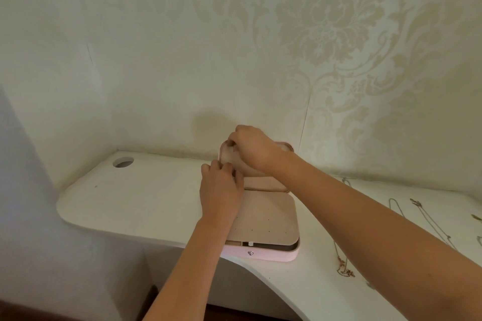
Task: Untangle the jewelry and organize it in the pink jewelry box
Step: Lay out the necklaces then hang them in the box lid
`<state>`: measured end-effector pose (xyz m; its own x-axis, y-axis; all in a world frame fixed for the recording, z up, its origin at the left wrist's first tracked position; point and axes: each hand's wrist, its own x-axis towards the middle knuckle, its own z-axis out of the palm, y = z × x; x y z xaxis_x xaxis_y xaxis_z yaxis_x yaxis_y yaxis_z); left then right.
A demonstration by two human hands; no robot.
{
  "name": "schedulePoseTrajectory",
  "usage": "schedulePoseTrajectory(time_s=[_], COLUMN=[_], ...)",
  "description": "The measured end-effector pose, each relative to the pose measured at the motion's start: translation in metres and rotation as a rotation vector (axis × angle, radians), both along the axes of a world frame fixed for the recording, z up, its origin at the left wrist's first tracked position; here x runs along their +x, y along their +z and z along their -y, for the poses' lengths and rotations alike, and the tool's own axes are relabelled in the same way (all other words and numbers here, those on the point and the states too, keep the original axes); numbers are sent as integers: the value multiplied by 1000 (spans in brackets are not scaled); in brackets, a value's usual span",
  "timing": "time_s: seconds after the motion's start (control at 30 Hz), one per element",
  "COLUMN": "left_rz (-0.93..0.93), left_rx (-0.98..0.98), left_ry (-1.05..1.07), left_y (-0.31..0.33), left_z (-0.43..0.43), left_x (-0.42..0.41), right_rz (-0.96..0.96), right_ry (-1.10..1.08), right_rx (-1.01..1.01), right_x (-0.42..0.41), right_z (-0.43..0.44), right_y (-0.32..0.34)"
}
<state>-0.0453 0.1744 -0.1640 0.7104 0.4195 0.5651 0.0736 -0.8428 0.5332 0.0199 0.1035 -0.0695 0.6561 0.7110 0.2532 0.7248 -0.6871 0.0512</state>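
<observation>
The pink jewelry box point(271, 256) sits open at the front edge of the white bench point(130, 203), with its lid point(263, 182) upright against the wall. The 2 hands meet at the lid's left rim: left hand point(221, 190) low, right hand point(250, 148) at the top corner, fingers curled. I cannot tell what they pinch. Several thin necklaces point(430, 219) lie spread on the bench to the right.

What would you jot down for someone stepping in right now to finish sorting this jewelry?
Left hand and right hand: fingers curled at the left edge of the raised lid of the open pink jewelry box; what they pinch is too small to tell.
Thin metal chains lie separately on the white desk, right of the box.
Done: box opened.
Left: chains into the box.
</observation>
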Motion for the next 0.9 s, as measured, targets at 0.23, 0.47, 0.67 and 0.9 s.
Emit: schedulePoseTrajectory(time_s=[0.23,0.47,0.67,0.9], left_rz=[81,140,106,88], left_rx=[61,86,63,48], left_ry=[48,96,87,74], left_y=[-4,-6,-5,-3], left_z=[-3,-2,-2,-1], left_x=[4,6,3,2], right_rz=[-161,-167,17,222], right_ry=[35,117,130,176], right_rx=[115,386,191,131], right_x=[10,7,6,6], right_z=[3,1,-1,2], right_y=[4,5,0,-8])
